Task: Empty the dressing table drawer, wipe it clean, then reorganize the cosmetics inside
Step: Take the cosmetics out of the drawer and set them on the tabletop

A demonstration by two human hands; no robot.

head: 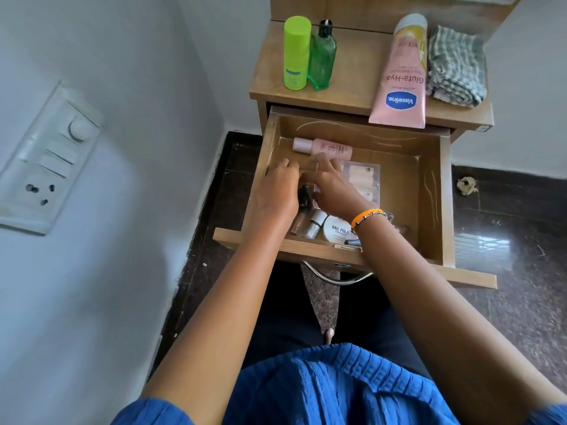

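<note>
The wooden drawer point(429, 191) is pulled out, with cosmetics along its left side. My left hand point(277, 191) and my right hand point(333, 190) meet over the left half, fingertips close together. A dark nail polish bottle point(304, 196) stands just below where they touch. Whether either hand grips something small is hidden by the fingers. My right fingers lie over a flat clear pack of beige sachets point(365, 179). A pink bottle point(325, 147) lies on its side at the back. Near the front sit small pale bottles point(314, 223) and a round white nail polish remover tub point(336, 231).
On the table top point(346, 87) stand a lime-green can point(295, 53) and a green glass bottle point(322, 59). A pink Vaseline tube point(402, 78) and a folded checked cloth point(457, 65) lie there. A wall with a switchboard point(46, 161) is left; dark floor with a paper scrap point(467, 185) right.
</note>
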